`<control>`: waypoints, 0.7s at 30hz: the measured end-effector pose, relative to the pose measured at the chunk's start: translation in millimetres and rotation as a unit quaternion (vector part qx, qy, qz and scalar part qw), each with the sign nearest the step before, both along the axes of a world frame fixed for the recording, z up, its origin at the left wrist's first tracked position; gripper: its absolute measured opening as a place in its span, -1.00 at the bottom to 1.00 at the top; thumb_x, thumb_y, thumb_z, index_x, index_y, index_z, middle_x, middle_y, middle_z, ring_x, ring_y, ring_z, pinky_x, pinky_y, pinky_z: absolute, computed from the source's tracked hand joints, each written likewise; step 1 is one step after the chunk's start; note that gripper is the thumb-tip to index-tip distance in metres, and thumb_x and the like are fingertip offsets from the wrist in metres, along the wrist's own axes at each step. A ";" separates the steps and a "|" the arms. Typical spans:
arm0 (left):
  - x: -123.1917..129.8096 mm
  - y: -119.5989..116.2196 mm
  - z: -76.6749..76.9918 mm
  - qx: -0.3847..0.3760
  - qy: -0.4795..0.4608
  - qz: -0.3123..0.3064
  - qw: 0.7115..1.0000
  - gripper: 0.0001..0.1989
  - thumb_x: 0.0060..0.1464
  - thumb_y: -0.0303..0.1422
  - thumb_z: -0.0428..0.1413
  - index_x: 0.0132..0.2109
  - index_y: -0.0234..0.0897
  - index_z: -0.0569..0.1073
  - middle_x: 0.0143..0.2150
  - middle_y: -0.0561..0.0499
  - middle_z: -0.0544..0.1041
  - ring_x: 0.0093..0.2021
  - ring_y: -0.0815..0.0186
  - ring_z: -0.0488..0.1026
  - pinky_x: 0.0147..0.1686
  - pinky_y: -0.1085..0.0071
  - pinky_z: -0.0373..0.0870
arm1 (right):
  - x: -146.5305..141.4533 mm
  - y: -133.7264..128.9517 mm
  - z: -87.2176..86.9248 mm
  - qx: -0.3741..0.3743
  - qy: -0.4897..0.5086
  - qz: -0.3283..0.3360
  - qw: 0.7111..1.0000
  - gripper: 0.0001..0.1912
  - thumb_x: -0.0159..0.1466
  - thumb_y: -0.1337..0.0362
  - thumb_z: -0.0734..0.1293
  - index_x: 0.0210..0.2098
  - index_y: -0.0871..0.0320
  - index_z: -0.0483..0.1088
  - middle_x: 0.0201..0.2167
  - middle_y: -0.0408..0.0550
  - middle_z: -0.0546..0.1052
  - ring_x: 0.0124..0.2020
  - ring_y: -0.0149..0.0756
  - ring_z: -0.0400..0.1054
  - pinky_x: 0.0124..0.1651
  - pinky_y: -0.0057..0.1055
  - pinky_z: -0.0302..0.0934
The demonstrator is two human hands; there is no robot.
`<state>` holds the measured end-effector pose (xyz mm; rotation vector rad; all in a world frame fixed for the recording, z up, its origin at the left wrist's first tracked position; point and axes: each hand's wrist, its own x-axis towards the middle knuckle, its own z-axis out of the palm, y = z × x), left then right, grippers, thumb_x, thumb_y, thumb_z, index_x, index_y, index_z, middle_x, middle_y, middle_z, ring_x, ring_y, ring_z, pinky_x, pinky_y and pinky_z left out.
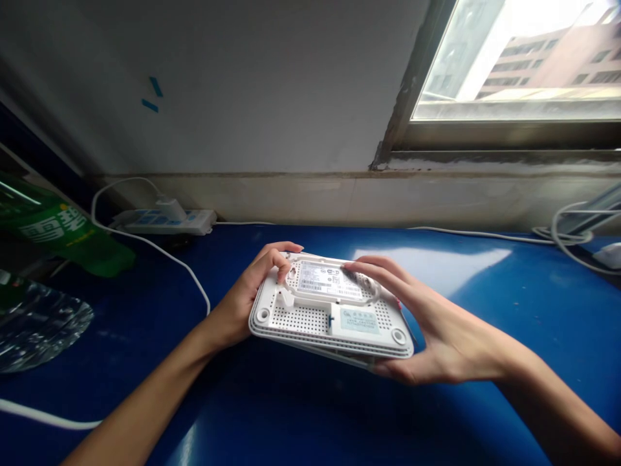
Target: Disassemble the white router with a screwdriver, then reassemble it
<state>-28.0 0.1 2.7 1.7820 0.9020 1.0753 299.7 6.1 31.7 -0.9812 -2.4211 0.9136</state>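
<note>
Gripped at both ends

By curled fingers (275,261) of the left hand (246,294) and wider-spread fingers of the right hand (434,323), a white device (301,318) is held above the blue table (310,421), seemingly so its labelled face can be viewed steadily.

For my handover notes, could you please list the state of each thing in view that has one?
White device: held tilted, labelled face showing
Left hand: gripping white device, left end
Right hand: gripping white device, right end
Power strip: one plug inserted
Green bottle: open or closed unclear
Clear plastic bottle: likewise
Window: open or shut unclear
Blue strips: stuck to wall
</note>
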 end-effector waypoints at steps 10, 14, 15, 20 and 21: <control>-10.7 9.6 3.0 0.130 0.211 0.100 0.964 -0.36 0.25 -0.39 0.31 0.39 0.07 0.34 0.46 -0.04 0.37 0.46 0.04 0.33 0.44 0.13 0.28 | 1.1 3.9 -10.2 0.045 -0.026 -0.003 0.999 0.06 0.12 -0.04 0.62 0.51 -0.18 0.16 0.47 0.13 0.18 0.43 0.26 0.24 0.36 0.09 0.34; -18.9 16.0 7.9 0.087 0.224 0.138 0.961 -0.60 0.41 -0.32 0.13 0.33 -0.02 0.50 0.30 -0.01 0.58 0.28 0.11 0.55 0.30 0.21 0.48 | 2.9 4.3 -10.4 0.081 -0.059 -0.014 0.995 0.02 0.19 -0.14 0.57 0.51 -0.18 0.12 0.48 0.17 0.16 0.41 0.25 0.25 0.31 0.12 0.38; -19.0 16.5 7.6 0.061 0.205 0.168 0.962 -0.63 0.44 -0.28 0.10 0.30 -0.05 0.53 0.24 -0.03 0.62 0.20 0.11 0.60 0.20 0.23 0.56 | 2.6 3.9 -10.2 0.090 -0.066 -0.013 0.994 0.02 0.20 -0.15 0.56 0.52 -0.18 0.12 0.48 0.18 0.17 0.40 0.25 0.26 0.30 0.12 0.39; -12.2 14.0 4.1 -0.030 0.170 0.204 0.964 -0.65 0.42 -0.09 0.11 0.13 -0.12 0.66 0.08 -0.04 0.73 -0.01 0.08 0.71 -0.13 0.31 0.67 | -2.8 -1.2 -11.6 0.135 -0.106 -0.009 0.985 0.03 0.22 -0.23 0.52 0.55 -0.20 0.10 0.46 0.19 0.23 0.42 0.35 0.22 0.28 0.19 0.39; -10.5 13.2 4.4 -0.028 0.177 0.199 0.964 -0.65 0.42 -0.09 0.11 0.09 -0.12 0.68 0.07 -0.03 0.74 0.00 0.08 0.71 -0.12 0.32 0.67 | -4.1 -2.3 -12.2 0.139 -0.115 -0.010 0.984 0.03 0.23 -0.26 0.51 0.55 -0.22 0.10 0.46 0.19 0.24 0.42 0.37 0.21 0.27 0.21 0.39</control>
